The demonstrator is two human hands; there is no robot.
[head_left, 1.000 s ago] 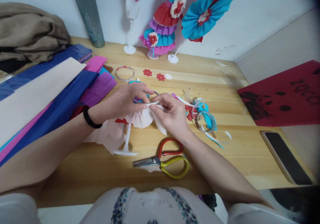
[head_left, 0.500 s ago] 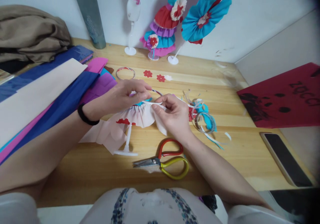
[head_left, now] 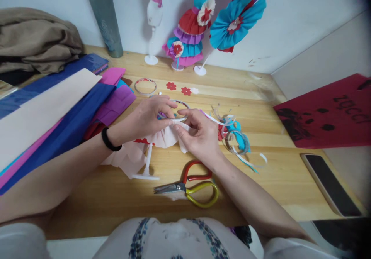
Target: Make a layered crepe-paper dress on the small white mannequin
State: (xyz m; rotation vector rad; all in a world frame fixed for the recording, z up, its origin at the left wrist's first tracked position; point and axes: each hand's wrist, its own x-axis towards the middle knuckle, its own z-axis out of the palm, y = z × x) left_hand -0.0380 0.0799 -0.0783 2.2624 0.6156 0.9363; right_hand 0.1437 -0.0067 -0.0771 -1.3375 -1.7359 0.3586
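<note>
Pinched fingers of my left hand and my right hand meet at the upper edge of a pale pleated paper skirt. Both hands grip this pale paper. A thin ring of tape stands just behind the fingertips. The skirt is on a small white stand that lies tilted, with red paper showing at the skirt's lower edge. Nearer to me lie scissors with one red and one yellow handle.
Folded coloured paper lies at the left, below a bottle. Dressed paper figures stand by the wall. Red paper flowers, another tape ring, scraps, a phone and a red bag are around.
My left hand has moved slightly right and down, its fingertips now meeting my right hand's at the pale paper. The tape ring behind the fingers shows more fully.
</note>
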